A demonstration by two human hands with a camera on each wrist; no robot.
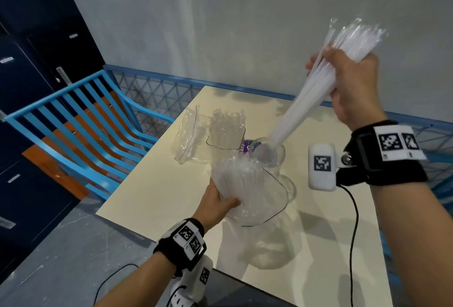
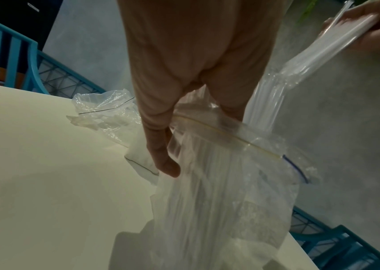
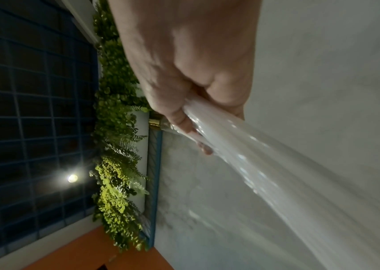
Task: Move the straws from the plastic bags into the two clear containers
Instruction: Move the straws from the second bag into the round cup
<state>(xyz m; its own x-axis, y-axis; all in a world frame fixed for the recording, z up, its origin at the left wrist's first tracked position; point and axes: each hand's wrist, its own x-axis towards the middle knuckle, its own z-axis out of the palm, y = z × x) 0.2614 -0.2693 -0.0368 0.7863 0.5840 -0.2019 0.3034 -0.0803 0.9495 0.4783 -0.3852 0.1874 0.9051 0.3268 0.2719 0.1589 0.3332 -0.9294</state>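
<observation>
My right hand (image 1: pixel 348 81) grips a thick bundle of clear wrapped straws (image 1: pixel 311 93), raised and tilted, its lower ends inside the mouth of a clear container (image 1: pixel 270 154) on the table. The right wrist view shows the fingers wrapped round the same straws (image 3: pixel 242 155). My left hand (image 1: pixel 217 205) holds a zip-top plastic bag (image 1: pixel 247 191) with more straws in it, lifted just in front of the container. In the left wrist view the thumb and fingers pinch the bag (image 2: pixel 219 191) near its zip strip. I cannot make out a second container.
Two more crumpled zip bags (image 1: pixel 188 135) lie at the far left of the cream table (image 1: pixel 171 203); a purple label (image 1: pixel 246 147) shows behind the container. A blue slatted chair (image 1: pixel 81 120) stands left, a blue mesh rail (image 1: pixel 157 88) behind, a grey wall beyond.
</observation>
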